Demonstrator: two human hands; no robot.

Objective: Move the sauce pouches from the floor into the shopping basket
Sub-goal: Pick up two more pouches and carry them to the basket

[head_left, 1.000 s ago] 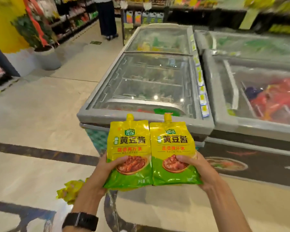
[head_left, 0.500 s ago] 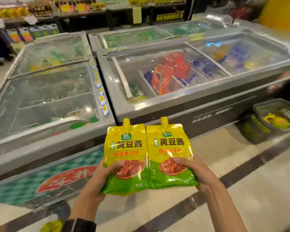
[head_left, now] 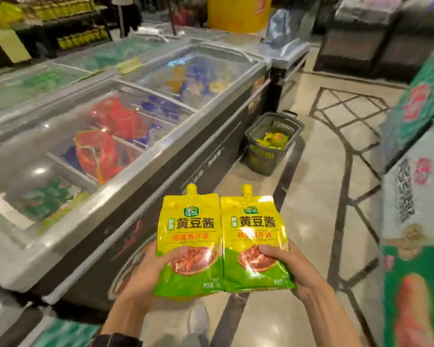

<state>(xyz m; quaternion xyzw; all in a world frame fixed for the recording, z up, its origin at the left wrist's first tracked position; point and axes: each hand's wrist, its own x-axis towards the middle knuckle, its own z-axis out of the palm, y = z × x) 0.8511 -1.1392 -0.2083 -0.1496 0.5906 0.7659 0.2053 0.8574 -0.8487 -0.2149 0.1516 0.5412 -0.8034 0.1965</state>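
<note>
Two yellow-and-green spouted sauce pouches are held upright side by side in front of me. My left hand [head_left: 145,274] grips the left pouch [head_left: 189,229] at its lower edge, thumb across the front. My right hand [head_left: 295,269] grips the right pouch [head_left: 254,231] the same way. The dark mesh shopping basket [head_left: 266,156] stands on the floor ahead, against the freezer's side, with several yellow-green pouches [head_left: 273,141] lying inside it.
A long glass-topped chest freezer [head_left: 115,136] runs along my left. Stacked green-and-white cartons [head_left: 416,186] stand on my right. The tiled aisle floor [head_left: 318,201] lies between them and leads to the basket. My shoe [head_left: 198,321] shows below the pouches.
The view has swung to the right along the freezers. The basket has come from the right edge toward the centre ahead. Both hands keep the same hold on the pouches.
</note>
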